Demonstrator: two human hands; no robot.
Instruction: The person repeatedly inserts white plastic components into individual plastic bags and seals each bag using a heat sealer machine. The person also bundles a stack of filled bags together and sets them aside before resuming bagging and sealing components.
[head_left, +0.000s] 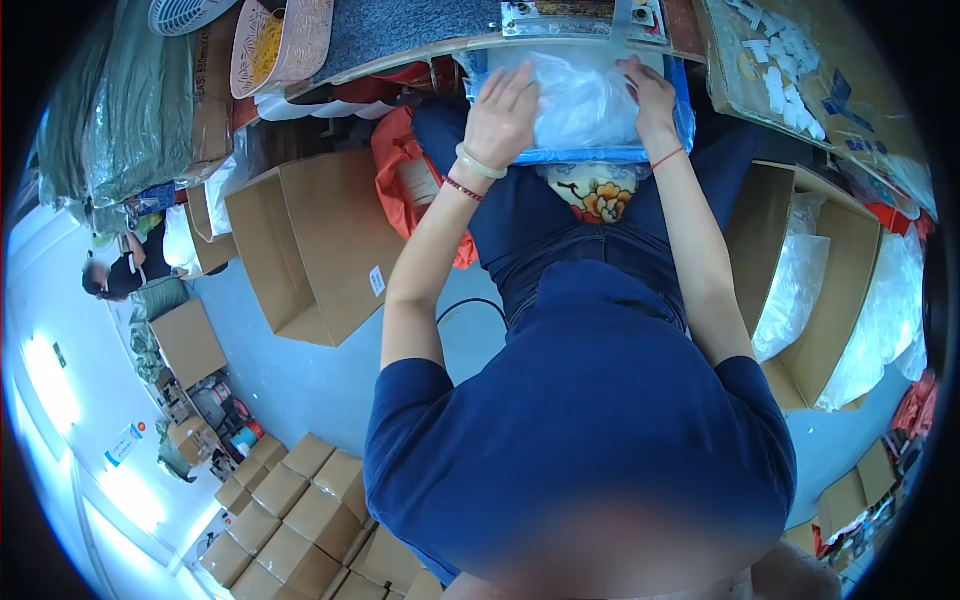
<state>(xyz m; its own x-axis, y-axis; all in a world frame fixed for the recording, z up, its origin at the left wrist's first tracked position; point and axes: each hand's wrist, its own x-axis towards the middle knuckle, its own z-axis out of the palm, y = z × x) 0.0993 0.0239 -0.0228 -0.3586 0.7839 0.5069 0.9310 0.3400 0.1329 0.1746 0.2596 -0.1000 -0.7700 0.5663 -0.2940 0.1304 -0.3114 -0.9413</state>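
Observation:
A blue-edged tray [600,156] rests across my lap with clear, crumpled plastic bags [578,100] inside it. My left hand [503,115] lies over the left side of the bags, its fingers stretched out. At the right side of the tray, my right hand [652,95] touches the plastic, fingers loosely bent and apart. Some of its fingertips blend into the clear plastic. Below the tray, a flowered cloth [598,192] shows between my legs.
Ahead is a workbench with a metal device [585,18], a basket [310,40] of yellow bands and white pieces [785,60]. Cardboard boxes [330,240] stand at left; another box [845,290] with plastic stands at right. A person [135,260] is far left. Stacked cartons [310,510] sit behind.

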